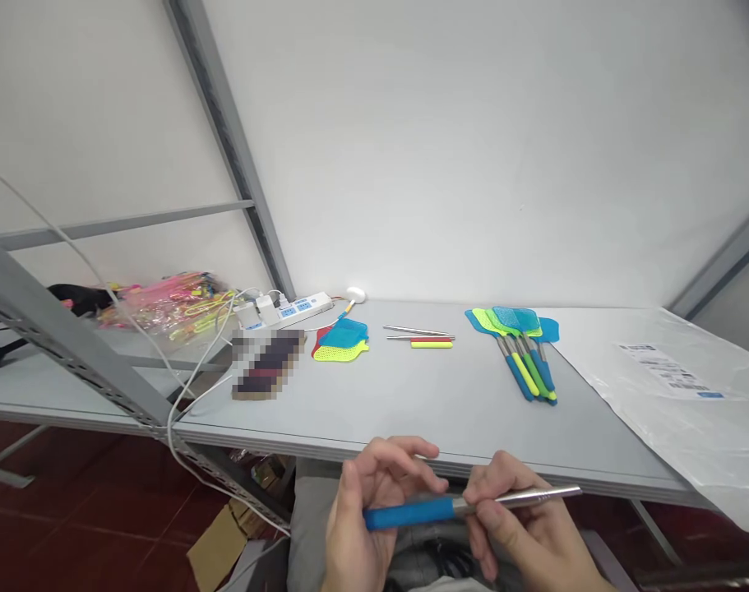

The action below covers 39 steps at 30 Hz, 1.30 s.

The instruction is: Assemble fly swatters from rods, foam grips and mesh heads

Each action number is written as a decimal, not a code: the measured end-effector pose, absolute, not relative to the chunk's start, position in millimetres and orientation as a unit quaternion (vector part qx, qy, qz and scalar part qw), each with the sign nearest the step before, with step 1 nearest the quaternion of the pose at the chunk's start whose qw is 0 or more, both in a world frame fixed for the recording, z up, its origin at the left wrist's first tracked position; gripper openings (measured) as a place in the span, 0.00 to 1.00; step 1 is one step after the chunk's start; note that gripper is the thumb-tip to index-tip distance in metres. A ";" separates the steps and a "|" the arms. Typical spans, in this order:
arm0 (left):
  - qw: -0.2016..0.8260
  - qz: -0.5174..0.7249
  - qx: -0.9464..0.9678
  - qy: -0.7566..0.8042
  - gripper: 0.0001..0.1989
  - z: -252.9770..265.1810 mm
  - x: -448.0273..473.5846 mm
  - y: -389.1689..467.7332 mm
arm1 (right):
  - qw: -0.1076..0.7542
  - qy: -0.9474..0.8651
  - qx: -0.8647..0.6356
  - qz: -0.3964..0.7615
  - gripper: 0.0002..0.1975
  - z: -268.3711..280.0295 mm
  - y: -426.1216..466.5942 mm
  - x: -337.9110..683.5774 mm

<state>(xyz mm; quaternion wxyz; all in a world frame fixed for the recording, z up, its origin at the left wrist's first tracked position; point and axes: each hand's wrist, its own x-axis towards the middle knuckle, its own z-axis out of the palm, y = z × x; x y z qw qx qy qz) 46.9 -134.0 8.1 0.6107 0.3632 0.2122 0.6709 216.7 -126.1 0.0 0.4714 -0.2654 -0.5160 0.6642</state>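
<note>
In front of me, below the table edge, is a fly swatter handle (411, 513) with a blue grip and a silver metal rod. My right hand (519, 518) pinches the metal rod between thumb and fingers. Its bare tip points right. The blue grip's end rests against the palm of my left hand (374, 510), whose fingers are stretched apart above it. On the table lie loose swatter heads (342, 353) in red, blue and yellow. Metal rods (417, 330) with red and yellow grips (432, 344) lie beyond my hands. Several fly swatters (528, 362) are piled to the right.
A white power strip (306, 308) with plugs and cables sits at the back left. A pixelated dark object (268, 366) lies nearby. Bagged colourful items (170, 304) are beyond the grey metal post (133, 386). White plastic sheeting (688, 395) covers the table's right end.
</note>
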 end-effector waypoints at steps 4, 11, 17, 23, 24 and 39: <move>0.622 0.668 0.357 0.199 0.35 13.9 55.4 -143.4 | 0.482 -0.537 -0.245 0.648 0.12 1.6 -133.7 209.6; 0.642 0.655 0.310 0.249 0.32 22.6 66.1 -146.4 | 0.458 -0.529 -0.255 0.667 0.13 1.6 -124.2 211.1; 0.592 0.563 0.400 0.416 0.13 17.9 43.4 -130.5 | 0.401 -0.512 -0.297 0.699 0.13 -1.5 -92.4 224.7; 0.482 0.506 0.494 0.518 0.12 21.9 15.2 -132.7 | 0.323 -0.722 -0.415 0.450 0.09 17.2 -85.7 253.2; 0.461 0.497 0.513 0.526 0.12 23.9 13.4 -133.5 | 0.286 -0.773 -0.402 0.399 0.08 20.4 -88.2 253.8; 0.417 0.559 0.517 0.497 0.23 39.5 20.2 -137.8 | 0.183 -0.917 -0.297 0.193 0.11 10.1 -99.3 224.8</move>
